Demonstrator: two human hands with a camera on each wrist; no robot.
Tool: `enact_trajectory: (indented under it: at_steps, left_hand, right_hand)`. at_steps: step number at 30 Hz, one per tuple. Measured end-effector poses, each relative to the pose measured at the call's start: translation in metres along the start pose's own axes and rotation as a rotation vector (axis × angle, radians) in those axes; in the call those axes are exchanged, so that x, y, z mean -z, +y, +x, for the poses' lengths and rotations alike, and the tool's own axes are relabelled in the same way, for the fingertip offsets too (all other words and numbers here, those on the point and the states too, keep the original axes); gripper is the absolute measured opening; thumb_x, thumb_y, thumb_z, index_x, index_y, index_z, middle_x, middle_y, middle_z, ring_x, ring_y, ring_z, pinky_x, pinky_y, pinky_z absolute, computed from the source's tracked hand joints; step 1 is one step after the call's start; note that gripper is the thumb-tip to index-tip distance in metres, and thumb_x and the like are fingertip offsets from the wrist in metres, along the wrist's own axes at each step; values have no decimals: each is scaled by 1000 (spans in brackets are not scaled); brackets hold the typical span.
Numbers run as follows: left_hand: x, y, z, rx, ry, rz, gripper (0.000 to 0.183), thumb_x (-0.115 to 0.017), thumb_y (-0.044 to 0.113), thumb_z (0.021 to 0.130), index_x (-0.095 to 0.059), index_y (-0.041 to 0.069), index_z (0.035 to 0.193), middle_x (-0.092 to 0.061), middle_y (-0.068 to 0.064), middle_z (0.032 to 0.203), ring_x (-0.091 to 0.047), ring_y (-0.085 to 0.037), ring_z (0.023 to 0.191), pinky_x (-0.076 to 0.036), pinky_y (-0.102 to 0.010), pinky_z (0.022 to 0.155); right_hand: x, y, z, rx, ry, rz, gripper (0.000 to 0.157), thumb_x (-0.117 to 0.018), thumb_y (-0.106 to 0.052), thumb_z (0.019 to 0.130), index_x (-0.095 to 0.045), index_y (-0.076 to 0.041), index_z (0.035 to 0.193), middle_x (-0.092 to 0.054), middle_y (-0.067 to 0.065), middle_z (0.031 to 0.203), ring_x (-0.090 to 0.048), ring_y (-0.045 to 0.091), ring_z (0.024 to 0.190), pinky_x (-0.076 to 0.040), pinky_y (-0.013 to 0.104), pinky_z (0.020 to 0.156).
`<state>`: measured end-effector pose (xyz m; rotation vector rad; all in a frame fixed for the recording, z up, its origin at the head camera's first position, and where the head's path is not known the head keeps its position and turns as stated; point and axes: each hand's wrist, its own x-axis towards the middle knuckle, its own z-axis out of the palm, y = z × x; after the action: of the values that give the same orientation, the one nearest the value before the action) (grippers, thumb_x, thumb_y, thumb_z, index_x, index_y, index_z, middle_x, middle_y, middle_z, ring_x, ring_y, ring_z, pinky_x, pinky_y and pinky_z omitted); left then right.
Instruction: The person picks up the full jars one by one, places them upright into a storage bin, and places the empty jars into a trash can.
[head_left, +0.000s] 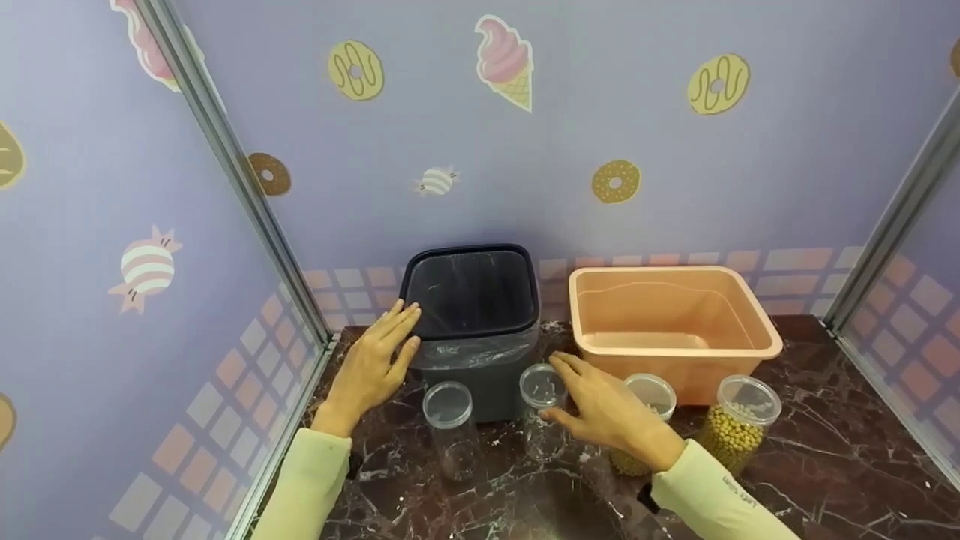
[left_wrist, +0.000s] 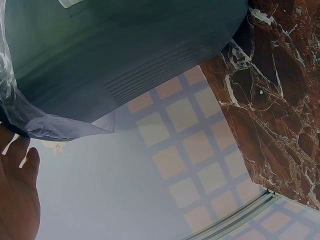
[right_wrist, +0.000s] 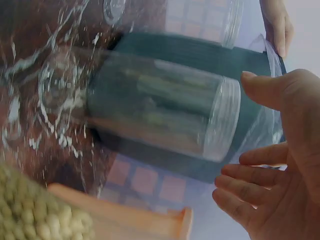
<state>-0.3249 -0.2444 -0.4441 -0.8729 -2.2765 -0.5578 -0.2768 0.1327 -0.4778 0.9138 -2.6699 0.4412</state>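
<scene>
My left hand (head_left: 371, 369) touches the left rim of a dark bin (head_left: 469, 394) with a clear plastic liner. Its fingers are extended; the left wrist view shows the same hand (left_wrist: 17, 185) at the liner's edge. With fingers spread, my right hand (head_left: 611, 409) is at the lid of a clear, empty-looking jar (head_left: 544, 386). In the right wrist view, a gap shows between this hand (right_wrist: 305, 125) and the jar (right_wrist: 155, 107). Another clear jar (head_left: 450, 427) stands to its left, before the bin. My right hand partly hides a third lidded jar (head_left: 649, 391).
A lidded jar of yellowish-green beans or peas (head_left: 731, 435) stands at the right. Behind it sits a peach-coloured rectangular tub (head_left: 645, 369). Patterned walls (head_left: 615, 120) enclose the dark marbled tabletop (head_left: 840, 420) at the back and sides.
</scene>
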Motion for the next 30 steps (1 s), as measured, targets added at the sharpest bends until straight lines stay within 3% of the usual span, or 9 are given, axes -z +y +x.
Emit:
enact_trajectory:
  at_steps: [4, 10, 15, 21, 26, 30]
  left_hand:
    - [-1, 0, -1, -6, 2, 2, 44, -54, 22, 104, -53, 2, 144, -53, -14, 147, -45, -39, 139, -31, -43, 121]
    - [0, -1, -2, 17, -18, 3, 45, -53, 24, 105, -52, 7, 146, -52, -11, 149, -44, -37, 140, -34, -50, 118]
    - [1, 1, -2, 27, -30, -3, 45, -52, 25, 105, -52, 7, 146, -51, -10, 149, -43, -36, 141, -31, -45, 121]
    - [-1, 2, 0, 10, -17, 3, 44, -54, 22, 104, -53, 4, 144, -53, -14, 147, -45, -38, 139, -28, -41, 122]
    - [-1, 0, 0, -12, 6, 11, 43, -55, 20, 103, -55, 2, 143, -55, -17, 144, -47, -41, 136, -34, -49, 118]
    - [1, -1, 0, -3, -2, 17, 44, -54, 23, 104, -55, 4, 143, -55, -15, 145, -47, -38, 138, -34, -47, 119]
  right_hand:
    - [-12, -5, 3, -18, 14, 37, 82, -70, -51, 91, -44, 2, 148, -49, 22, 147, -57, 37, 126, -50, 48, 105]
    - [-27, -6, 6, -39, 104, 134, 76, -80, -41, 84, -51, 0, 141, -56, 16, 136, -64, 34, 113, -56, 47, 96]
    - [-33, -6, 8, -61, 149, 224, 79, -86, -36, 77, -53, 4, 137, -60, 14, 126, -63, 30, 109, -56, 45, 95]
    - [-22, -6, 10, -94, 176, 269, 80, -86, -41, 75, -56, 3, 135, -62, 10, 121, -62, 24, 105, -56, 41, 93]
    - [-7, -11, 15, -68, 201, 272, 80, -86, -43, 75, -57, 1, 135, -64, 9, 121, -63, 23, 104, -57, 39, 91]
    - [4, -15, 19, -46, 212, 285, 80, -87, -43, 74, -58, 1, 134, -64, 8, 119, -63, 21, 101, -58, 36, 86]
